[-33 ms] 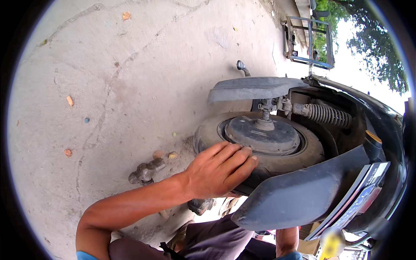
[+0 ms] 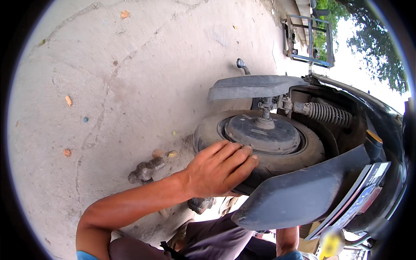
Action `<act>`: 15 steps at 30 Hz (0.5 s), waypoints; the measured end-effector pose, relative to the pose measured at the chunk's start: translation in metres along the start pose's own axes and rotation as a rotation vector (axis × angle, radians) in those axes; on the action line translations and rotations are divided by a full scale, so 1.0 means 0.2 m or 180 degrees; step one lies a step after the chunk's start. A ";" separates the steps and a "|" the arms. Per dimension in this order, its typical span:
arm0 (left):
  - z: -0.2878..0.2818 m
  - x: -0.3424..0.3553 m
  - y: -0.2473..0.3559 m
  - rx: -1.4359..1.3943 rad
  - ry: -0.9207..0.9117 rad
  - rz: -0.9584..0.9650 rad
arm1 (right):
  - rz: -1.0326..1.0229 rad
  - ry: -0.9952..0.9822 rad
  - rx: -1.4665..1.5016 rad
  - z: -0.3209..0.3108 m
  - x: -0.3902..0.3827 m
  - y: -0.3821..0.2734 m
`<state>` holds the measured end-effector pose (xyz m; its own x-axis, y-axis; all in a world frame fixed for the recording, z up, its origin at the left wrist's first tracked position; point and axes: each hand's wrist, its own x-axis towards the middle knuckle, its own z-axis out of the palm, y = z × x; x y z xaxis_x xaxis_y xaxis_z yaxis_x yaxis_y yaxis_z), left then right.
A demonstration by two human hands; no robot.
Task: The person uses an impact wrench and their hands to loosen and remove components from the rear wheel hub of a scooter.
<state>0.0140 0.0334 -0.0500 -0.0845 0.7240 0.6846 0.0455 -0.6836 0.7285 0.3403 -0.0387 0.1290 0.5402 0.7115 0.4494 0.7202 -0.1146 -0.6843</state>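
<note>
Left hand [image 2: 219, 171] over the tyre [image 2: 291, 165]; right hand out of sight.
Left to right: hammer [image 2: 146, 170] on the ground [image 2: 108, 86], apart from the tyre, perhaps parked for easy reach; left fingers bent, close together across the sidewall beside the hub [image 2: 262, 134], likely to steady it (thumb hidden, so can't tell whether they clamp); right forearm [image 2: 287, 238] passes behind the mudguard [image 2: 294, 199], that hand's state unknowable; coiled spring [image 2: 327, 115] farther right, presumably there to cushion the axle.

The left hand [image 2: 221, 169] lies on the wheel [image 2: 264, 135], right of the hammer [image 2: 146, 171].
</note>
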 end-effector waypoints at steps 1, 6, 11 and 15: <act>0.01 0.00 -0.01 -0.0030 0.0000 -0.0001 | -0.0011 0.0003 -0.0013 0.01 0.01 0.00; -0.02 0.02 -0.01 -0.0375 0.0022 -0.0060 | 0.0009 0.0042 -0.0014 -0.02 -0.01 0.01; -0.04 0.02 0.00 -0.0365 0.0026 -0.0070 | 0.0017 0.0067 -0.0005 -0.05 -0.04 0.01; -0.01 0.02 0.01 -0.0273 0.0180 -0.0099 | 0.0031 0.0078 0.0001 -0.06 -0.05 0.02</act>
<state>0.0121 0.0340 -0.0463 -0.1407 0.7403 0.6574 -0.0433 -0.6679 0.7430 0.3426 -0.0554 0.1284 0.5576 0.6932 0.4566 0.7147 -0.1212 -0.6888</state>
